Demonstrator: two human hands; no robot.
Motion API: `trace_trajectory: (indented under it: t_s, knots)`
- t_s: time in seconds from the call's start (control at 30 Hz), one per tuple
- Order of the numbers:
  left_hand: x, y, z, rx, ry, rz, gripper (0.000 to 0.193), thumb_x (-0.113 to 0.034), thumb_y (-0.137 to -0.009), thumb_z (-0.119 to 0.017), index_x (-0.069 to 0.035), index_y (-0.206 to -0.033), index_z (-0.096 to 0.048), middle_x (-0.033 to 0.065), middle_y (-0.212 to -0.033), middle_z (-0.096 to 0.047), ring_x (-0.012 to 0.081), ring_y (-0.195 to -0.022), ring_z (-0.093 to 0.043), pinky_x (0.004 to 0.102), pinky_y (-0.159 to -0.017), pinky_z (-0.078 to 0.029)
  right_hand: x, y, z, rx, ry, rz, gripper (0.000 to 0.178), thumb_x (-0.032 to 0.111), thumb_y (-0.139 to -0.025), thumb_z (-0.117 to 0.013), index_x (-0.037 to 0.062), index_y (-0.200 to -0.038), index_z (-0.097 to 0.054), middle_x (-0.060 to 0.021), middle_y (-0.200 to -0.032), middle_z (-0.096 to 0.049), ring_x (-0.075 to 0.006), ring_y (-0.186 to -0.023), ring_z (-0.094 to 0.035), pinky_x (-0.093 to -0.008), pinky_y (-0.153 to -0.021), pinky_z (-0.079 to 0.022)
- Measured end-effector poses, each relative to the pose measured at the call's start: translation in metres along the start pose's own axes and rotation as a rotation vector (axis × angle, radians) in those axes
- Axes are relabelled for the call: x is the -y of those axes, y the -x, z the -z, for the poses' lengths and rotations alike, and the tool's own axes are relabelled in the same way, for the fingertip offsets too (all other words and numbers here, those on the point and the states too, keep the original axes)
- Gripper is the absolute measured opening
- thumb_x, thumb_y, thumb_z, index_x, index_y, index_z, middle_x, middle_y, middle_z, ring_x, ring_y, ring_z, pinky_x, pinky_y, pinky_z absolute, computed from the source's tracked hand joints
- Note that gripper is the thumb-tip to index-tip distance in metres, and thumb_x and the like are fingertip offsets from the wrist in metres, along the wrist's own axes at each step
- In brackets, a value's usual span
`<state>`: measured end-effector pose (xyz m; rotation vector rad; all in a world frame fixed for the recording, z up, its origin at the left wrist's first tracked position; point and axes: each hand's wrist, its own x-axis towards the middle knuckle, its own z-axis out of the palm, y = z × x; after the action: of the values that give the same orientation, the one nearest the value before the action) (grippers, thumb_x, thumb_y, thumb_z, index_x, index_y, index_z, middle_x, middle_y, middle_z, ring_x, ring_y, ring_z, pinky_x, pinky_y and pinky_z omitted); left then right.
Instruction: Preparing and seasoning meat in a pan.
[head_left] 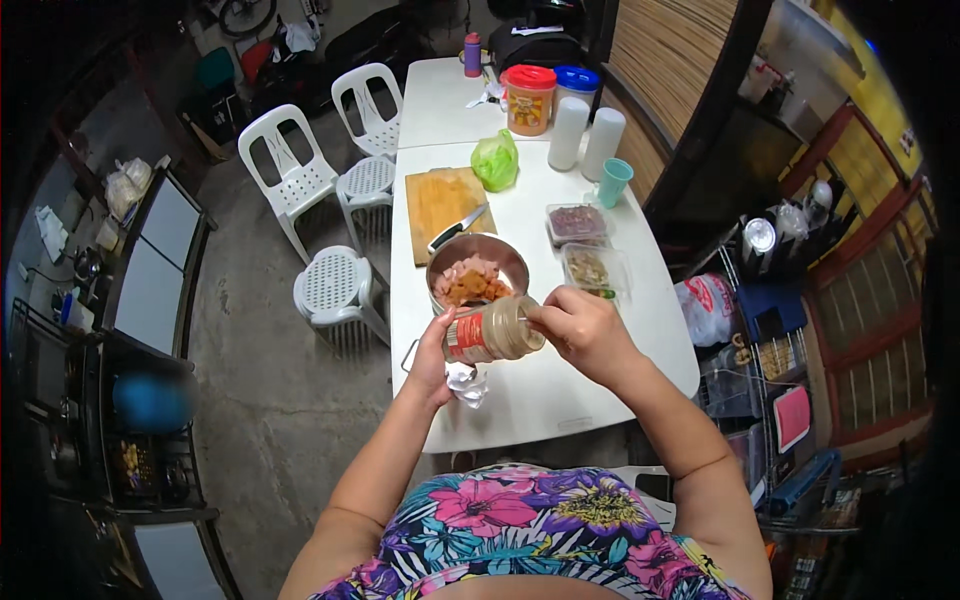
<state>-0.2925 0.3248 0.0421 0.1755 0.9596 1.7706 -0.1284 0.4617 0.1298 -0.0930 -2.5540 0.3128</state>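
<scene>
My left hand (432,357) grips a jar (490,331) with a red label, tipped on its side with its mouth toward the right. At that mouth, my right hand (580,332) pinches a thin utensil whose end goes into the jar; its kind is hidden. Just beyond the jar stands a metal pot (518,258) holding pieces of pale pink raw meat (470,270) with an orange-brown seasoning on top. Under the jar lies a crumpled white wrapper (467,386). A knife (458,228) with a dark handle rests on the wooden cutting board (437,200) behind the pot.
Two clear containers of food, one purplish (578,224) and one pale (592,268), sit right of the pot. Farther back are a green plastic bag (495,162), a teal mug (614,183), two white cylinders and two lidded tubs. White chairs (290,165) line the table's left side.
</scene>
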Motion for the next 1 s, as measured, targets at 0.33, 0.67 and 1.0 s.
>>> trace_trajectory:
  t_s: [0.33, 0.67, 1.0]
  knots:
    - [-0.039, -0.052, 0.029, 0.128, 0.026, 0.033, 0.038, -0.036, -0.094, -0.044, -0.005, -0.113, -0.053, 0.0108, -0.106, -0.062, 0.0201, -0.093, -0.063, 0.0341, -0.082, -0.051, -0.023, -0.052, -0.039, -0.129, -0.013, 0.075, 0.02, 0.001, -0.066, -0.067, 0.006, -0.085, -0.061, -0.0055, -0.084, -0.062, -0.0245, -0.071, -0.063, -0.0331, -0.059, -0.051]
    - [-0.06, -0.068, 0.027, 0.122, -0.096, 0.015, 0.038, -0.036, -0.095, -0.044, -0.005, -0.112, -0.056, 0.0079, -0.105, -0.063, 0.0176, -0.095, -0.062, 0.0322, -0.084, -0.05, -0.053, -0.057, -0.063, 0.044, -0.13, -0.018, 0.012, 0.005, -0.066, -0.069, 0.0081, -0.076, -0.063, -0.0061, -0.07, -0.063, -0.0249, -0.062, -0.063, -0.0338, -0.054, -0.05]
    - [-0.046, -0.1, 0.049, 0.096, -0.093, 0.048, 0.034, -0.036, -0.094, -0.047, -0.006, -0.106, -0.058, 0.0069, -0.098, -0.064, 0.0174, -0.089, -0.063, 0.0322, -0.082, -0.05, -0.068, -0.065, -0.077, 0.338, -0.793, -0.916, 0.01, 0.005, -0.074, -0.071, -0.0006, -0.082, -0.069, -0.0054, -0.064, -0.063, -0.0081, -0.052, -0.054, -0.0235, -0.045, -0.042]
